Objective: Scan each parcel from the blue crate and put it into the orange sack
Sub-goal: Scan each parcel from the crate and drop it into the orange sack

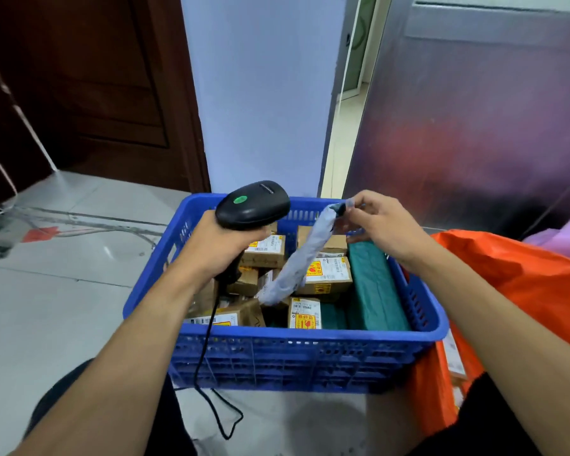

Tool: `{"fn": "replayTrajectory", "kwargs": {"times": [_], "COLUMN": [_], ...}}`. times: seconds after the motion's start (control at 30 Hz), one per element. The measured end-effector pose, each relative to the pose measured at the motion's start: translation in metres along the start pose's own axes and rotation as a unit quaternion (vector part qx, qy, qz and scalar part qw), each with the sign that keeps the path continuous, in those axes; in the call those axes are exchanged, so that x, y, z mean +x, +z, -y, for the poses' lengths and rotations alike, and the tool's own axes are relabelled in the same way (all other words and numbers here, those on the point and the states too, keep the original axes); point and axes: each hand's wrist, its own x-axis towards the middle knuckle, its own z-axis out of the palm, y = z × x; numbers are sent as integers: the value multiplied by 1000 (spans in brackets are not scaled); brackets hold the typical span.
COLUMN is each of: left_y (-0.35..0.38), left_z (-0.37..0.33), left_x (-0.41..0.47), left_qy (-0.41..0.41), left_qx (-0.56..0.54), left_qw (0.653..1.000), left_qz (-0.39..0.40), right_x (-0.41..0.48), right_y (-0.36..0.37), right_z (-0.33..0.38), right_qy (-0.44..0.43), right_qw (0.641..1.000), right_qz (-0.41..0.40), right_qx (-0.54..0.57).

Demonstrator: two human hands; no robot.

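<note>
Gripping the scanner (252, 205) upright, left hand (222, 245) — right hand (380, 227) pinches grey parcel (305, 255) above crate (303, 357).

No text is sharp enough to read. Several cardboard parcels (326, 274) in the blue crate (297, 360) carry white shipping labels with barcodes and yellow stickers (305, 320) printed in red, their characters too blurred to make out. The black scanner (252, 205) bears an unlettered green dot.
</note>
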Motion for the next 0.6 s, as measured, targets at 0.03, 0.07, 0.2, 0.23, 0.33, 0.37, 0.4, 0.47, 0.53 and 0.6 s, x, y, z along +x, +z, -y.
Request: {"fn": "replayTrajectory", "kwargs": {"times": [0.03, 0.07, 0.2, 0.23, 0.33, 0.37, 0.4, 0.47, 0.53, 0.6], "left_y": [5, 10, 32, 37, 55, 61, 67, 76, 83, 87], "left_z": [-1, -5, -10, -14, -17, -17, -17, -14, -11, -11], "left_x": [-3, -7, -24, -30, -49, -54, -59, -61, -58, -54], "left_qy": [4, 8, 40, 43, 62, 71, 83, 107, 113, 88], "left_qx": [-1, 4, 12, 4, 6, 2, -3, -9, -5, -8], "left_qw": [1000, 1000, 990, 987, 979, 978, 978, 977, 979, 985], "left_qz": [11, 29, 135, 155, 195, 196, 194, 184, 168, 148], "right_x": [-3, -7, -20, -24, -33, -35, -38, -44, -49, -54], "right_y": [-2, -4, -5, -5, -7, -8, -10, -11, -10, -10], "right_z": [-2, -2, 5, 7, 11, 13, 16, 23, 30, 34], "right_qy": [2, 2, -14, -23, -38, -40, -42, -40, -37, -36], "right_qw": [1000, 1000, 999, 998, 989, 986, 984, 983, 984, 985], "right_qz": [-2, -6, -36, -57, -140, -160, -173, -167, -142, -119], "right_qx": [1, 10, 36, 30, 2, 2, 16, 67, 105, 122]}}
